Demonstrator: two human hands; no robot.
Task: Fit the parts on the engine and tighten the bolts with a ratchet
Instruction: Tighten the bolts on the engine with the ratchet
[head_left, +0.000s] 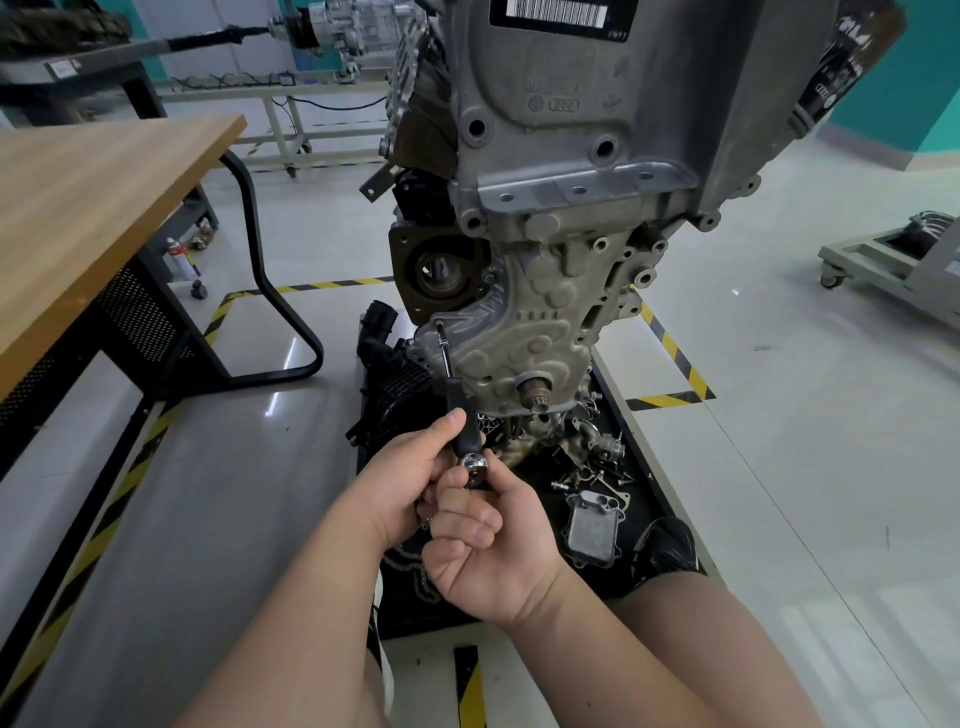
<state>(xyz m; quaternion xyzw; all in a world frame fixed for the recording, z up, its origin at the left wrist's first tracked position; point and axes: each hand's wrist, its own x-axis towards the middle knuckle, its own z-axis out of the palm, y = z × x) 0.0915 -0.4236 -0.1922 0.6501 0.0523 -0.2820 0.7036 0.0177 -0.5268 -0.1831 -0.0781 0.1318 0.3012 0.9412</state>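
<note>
Engine stands upright on a black mat, front cover facing you.

Ratchet: thin shaft runs up and slightly left. Its tip sits on a bolt at the lower left edge of the cover, just under the round opening.

Your left hand: fingers curled round the black handle, thumb laid along it.

Your right hand: just below and touching the left, fingers curled, thumb and fingertips pinching the chrome end of the ratchet. Both hands hold the one tool.

Short shaft stub sticks out of the cover, right of the handle.

On the mat: loose small parts at the engine's foot, a flat silver block near your right wrist, and a black plastic part left of the engine.

Wooden table stands well to your left. Yellow-black tape marks the floor.
</note>
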